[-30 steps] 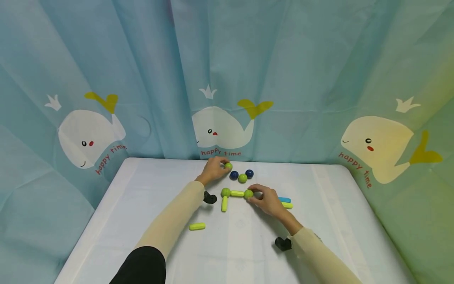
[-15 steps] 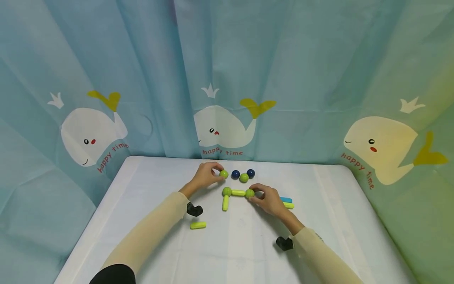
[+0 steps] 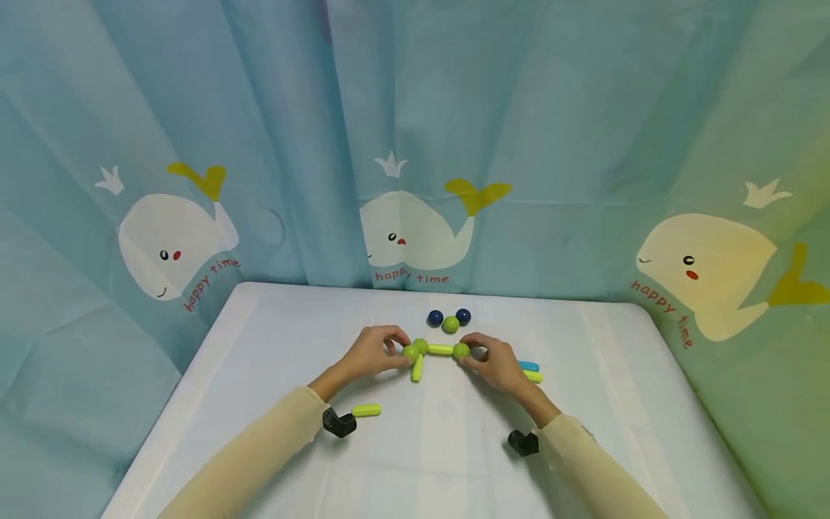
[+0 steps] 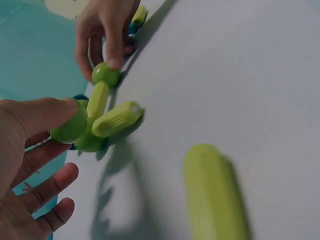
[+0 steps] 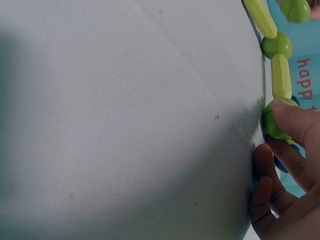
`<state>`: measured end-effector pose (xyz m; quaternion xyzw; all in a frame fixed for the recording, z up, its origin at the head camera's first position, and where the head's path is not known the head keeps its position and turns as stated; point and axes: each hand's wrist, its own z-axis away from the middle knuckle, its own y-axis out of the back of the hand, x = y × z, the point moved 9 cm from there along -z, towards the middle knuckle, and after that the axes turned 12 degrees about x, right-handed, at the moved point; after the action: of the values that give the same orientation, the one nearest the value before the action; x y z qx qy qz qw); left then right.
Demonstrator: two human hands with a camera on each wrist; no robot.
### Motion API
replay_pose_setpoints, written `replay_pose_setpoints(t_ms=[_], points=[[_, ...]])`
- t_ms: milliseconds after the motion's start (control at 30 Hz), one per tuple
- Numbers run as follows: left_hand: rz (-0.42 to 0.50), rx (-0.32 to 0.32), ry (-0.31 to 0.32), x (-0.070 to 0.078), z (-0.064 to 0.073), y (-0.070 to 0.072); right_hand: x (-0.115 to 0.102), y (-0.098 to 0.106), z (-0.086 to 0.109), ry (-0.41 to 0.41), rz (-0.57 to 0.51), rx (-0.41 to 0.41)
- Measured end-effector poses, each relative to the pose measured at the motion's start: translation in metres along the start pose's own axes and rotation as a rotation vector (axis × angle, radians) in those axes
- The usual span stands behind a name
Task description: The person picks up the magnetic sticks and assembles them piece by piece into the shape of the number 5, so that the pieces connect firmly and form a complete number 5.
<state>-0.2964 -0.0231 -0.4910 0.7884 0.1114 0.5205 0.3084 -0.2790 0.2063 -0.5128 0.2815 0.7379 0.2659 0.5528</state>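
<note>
Between left thumb and forefinger, my left hand [image 3: 369, 352] pinches a loose green ball [image 4: 70, 125]. In the right wrist view that ball [image 5: 295, 10] hangs apart from the chain. The chain has a green corner ball [image 5: 276, 46] with two yellow-green rods joined to it. One rod [image 3: 441, 350] runs right to a green end ball [image 3: 461, 351]; the other rod [image 3: 417, 370] points toward the person. My right hand [image 3: 498, 366] pinches the end ball with thumb and forefinger, its other fingers curled near the tabletop.
Behind the chain lie two dark blue balls [image 3: 435, 318] and a green ball [image 3: 450, 325]. A loose yellow-green rod [image 3: 366, 410] lies front left. Beside my right hand are a blue rod [image 3: 528, 365] and another yellow-green rod [image 3: 534, 377]. A curtain [image 3: 551, 144] hangs behind the table.
My left hand has brought the green ball from the back of the table forward, beside the corner ball. My right hand keeps its pinch on the end ball, nearly still.
</note>
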Motion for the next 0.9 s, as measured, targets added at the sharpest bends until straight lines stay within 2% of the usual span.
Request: replay_pose_setpoints(t_ms=[133, 333, 567, 900], points=[[0.020, -0.007, -0.017, 0.005, 0.013, -0.004, 0.001, 0.000, -0.001, -0.005, -0.001, 0.001], [0.026, -0.022, 0.008, 0.005, 0.027, -0.013, 0.001, 0.000, -0.004, -0.006, -0.007, 0.014], [-0.021, -0.045, 0.059, -0.001, 0.034, -0.021, 0.003, 0.000, -0.005, -0.008, 0.000, 0.022], [-0.030, -0.074, 0.019, 0.003, 0.038, -0.026, 0.002, -0.001, -0.006, 0.005, -0.002, 0.015]])
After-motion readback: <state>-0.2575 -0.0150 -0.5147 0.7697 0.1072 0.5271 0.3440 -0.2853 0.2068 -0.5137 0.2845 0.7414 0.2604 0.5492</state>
